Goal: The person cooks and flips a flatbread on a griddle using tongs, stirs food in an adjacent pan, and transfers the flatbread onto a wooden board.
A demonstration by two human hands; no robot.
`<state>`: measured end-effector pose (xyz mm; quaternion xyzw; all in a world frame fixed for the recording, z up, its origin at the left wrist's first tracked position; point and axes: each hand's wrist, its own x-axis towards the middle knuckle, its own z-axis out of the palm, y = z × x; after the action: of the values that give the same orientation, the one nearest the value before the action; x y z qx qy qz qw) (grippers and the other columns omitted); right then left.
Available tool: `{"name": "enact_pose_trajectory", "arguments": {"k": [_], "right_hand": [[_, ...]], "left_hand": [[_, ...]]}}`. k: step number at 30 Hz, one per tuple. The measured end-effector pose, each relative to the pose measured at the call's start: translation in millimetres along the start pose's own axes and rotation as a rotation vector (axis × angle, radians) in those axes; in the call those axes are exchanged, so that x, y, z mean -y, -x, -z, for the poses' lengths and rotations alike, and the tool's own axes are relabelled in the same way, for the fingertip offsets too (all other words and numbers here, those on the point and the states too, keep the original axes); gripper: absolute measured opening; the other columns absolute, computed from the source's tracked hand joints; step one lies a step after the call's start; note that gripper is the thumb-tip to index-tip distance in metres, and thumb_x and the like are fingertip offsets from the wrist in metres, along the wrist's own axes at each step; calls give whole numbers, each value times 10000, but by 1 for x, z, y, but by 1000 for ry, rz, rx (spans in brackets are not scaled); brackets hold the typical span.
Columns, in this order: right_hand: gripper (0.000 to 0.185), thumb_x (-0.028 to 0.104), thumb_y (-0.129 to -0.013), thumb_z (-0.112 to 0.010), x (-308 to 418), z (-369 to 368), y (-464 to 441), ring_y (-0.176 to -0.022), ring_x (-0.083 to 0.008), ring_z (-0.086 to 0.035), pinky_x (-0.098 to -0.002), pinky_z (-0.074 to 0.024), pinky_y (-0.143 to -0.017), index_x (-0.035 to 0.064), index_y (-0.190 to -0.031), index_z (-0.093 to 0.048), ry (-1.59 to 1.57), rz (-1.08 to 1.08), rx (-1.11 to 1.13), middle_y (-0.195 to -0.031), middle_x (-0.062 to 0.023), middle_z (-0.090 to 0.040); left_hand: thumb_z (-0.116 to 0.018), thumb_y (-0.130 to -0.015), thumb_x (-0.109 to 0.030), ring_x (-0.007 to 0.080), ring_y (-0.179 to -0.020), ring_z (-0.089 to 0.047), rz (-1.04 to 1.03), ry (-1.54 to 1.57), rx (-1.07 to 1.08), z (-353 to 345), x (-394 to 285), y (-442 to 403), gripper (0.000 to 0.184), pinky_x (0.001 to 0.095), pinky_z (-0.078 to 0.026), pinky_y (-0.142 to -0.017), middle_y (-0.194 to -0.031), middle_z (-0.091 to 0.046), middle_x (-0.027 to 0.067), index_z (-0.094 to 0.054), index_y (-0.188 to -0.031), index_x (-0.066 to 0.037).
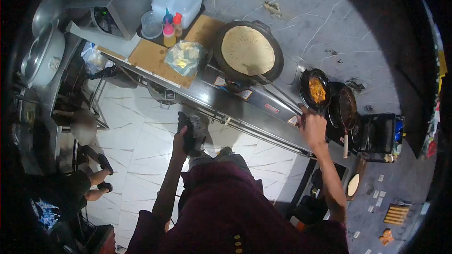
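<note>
Watching remotely, I'm fearing the flatbread point(247, 48) tearing if the metal utensil point(278, 92) digs in — right hand point(312, 125) gripping it, left hand point(181, 138) clutching dark cloth point(190, 135).

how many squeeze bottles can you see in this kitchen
3, grouped beside the clear tub: a blue-topped bottle, a red-topped bottle right of it, and a pink-topped bottle in front. More may be hidden behind them.
</note>
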<state>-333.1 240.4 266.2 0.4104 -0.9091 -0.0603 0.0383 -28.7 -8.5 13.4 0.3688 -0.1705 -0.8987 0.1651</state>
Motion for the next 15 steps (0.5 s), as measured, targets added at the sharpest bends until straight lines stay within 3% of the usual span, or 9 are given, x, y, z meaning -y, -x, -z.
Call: {"name": "enact_pose_trajectory", "arguments": {"k": [10, 15], "right_hand": [[482, 133, -792, -637, -24, -44, -4, -684, -320, -642, -427, -523, -582, 155, -1263, -538, 87, 47, -154, -965, -114, -633], [553, 88, -756, -619, -54, -39, -7, -677, -291, -649, -392, -532, -571, 181, -1293, -521, 232, 18, -89, -948, -78, -624]], "left_hand": [[-519, -928, -299, 219, -867, -650, -4, -7, -66, 17, 6, 6, 397, 340, -540, -761, -1005, -637, 106, -541, -1174, 11], [-528, -925, -319, 206, -877, -643, -33, -43, -118, 25, 4, 13, 421, 332, -531, -767, -1010, -632, 90, -536, -1185, 11]]}}
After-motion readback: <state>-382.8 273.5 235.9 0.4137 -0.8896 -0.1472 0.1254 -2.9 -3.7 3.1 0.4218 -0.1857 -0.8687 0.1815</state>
